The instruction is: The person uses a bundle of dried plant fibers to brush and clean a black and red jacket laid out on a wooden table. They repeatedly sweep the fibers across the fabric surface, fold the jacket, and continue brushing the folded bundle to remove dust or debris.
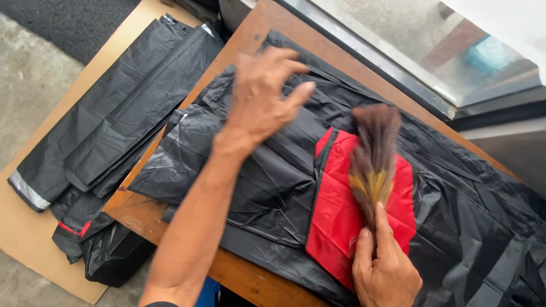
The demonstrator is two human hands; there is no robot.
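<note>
Black garment (273, 176) under brush-holding right hand (385, 273).

We see thin black plastic-like sheeting (267, 182) with a faint sheen, creased and wrinkled, spread over a brown wooden bench (142, 213) whose bare edge looks smooth and worn. A red panel (335, 216) of the same slick, lightly glossy cloth is set into it. The brush (372, 156) is a tuft of soft, dry bristles, brown to yellowish. More crinkled black sheets (114, 119) lie on matt tan cardboard (23, 239) over rough grey concrete floor (28, 85).
</note>
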